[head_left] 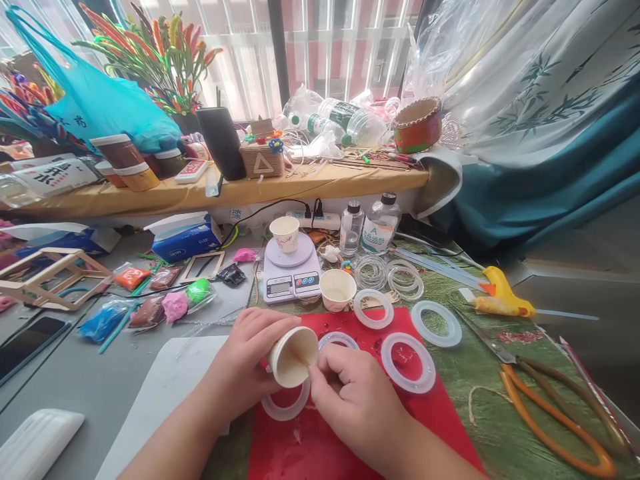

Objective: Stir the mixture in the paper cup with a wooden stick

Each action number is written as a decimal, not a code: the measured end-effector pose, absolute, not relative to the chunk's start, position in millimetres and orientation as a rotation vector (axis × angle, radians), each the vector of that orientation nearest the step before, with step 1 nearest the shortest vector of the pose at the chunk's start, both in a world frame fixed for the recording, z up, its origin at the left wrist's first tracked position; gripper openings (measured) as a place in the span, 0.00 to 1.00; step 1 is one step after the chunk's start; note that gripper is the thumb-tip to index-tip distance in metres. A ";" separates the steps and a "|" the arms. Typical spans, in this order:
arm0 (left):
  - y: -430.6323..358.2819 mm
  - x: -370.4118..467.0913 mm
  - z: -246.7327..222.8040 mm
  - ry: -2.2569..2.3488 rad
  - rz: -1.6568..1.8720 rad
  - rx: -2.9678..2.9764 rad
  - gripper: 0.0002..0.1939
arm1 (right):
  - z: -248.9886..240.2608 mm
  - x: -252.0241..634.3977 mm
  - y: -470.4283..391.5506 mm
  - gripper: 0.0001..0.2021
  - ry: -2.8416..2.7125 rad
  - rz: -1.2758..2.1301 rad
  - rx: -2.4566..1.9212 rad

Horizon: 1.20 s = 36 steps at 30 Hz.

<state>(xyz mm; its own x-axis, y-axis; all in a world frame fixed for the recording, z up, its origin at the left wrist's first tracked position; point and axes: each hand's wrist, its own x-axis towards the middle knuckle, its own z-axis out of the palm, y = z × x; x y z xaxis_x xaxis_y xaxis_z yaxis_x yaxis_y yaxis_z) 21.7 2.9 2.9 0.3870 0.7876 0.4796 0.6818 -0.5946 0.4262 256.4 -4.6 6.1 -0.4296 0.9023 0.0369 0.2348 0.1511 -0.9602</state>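
Observation:
My left hand (245, 360) is wrapped round a paper cup (287, 370), which is tilted with its mouth toward me. The fingers of my right hand (350, 387) are pinched at the cup's right rim, on a thin stick (303, 359) that reaches inside. Below the hands lies a red sheet (320, 453). On it, a ring mold (285, 408) shows partly under the cup, and another ring mold (339, 339) is partly hidden behind my right hand. A third white ring mold (409, 363) rests to the right.
Behind the sheet are a digital scale (291, 267) bearing a paper cup (284, 233), a second cup (339, 290) and two bottles (367, 227). Scissors (510, 357) and a yellow glue gun (505, 297) lie right. Clay packets (175, 307) and a phone (33, 343) lie left.

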 end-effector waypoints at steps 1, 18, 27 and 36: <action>2.8 21.7 3.1 1.319 0.995 2.477 0.25 | 6.3 256.5 -4.4 0.15 -1.768 1.346 -1.081; 2.4 23.3 10.5 1.304 1.021 2.518 0.23 | 5.1 252.6 -3.9 0.15 -1.656 1.326 -1.143; 1.2 22.4 8.7 1.294 0.973 2.515 0.25 | 5.5 254.0 -2.1 0.15 -1.694 1.337 -1.129; 2.6 19.1 7.2 1.303 0.957 2.531 0.24 | 9.2 253.4 -1.2 0.14 -1.605 1.449 -1.106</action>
<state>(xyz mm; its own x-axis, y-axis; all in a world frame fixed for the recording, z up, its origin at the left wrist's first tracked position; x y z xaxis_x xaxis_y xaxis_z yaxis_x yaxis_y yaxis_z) 19.1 2.6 7.2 0.4234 0.7715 0.4749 0.6836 -0.6161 0.3913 253.4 -1.2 9.2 -0.3926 0.9186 -0.0448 0.1383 0.0108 -0.9903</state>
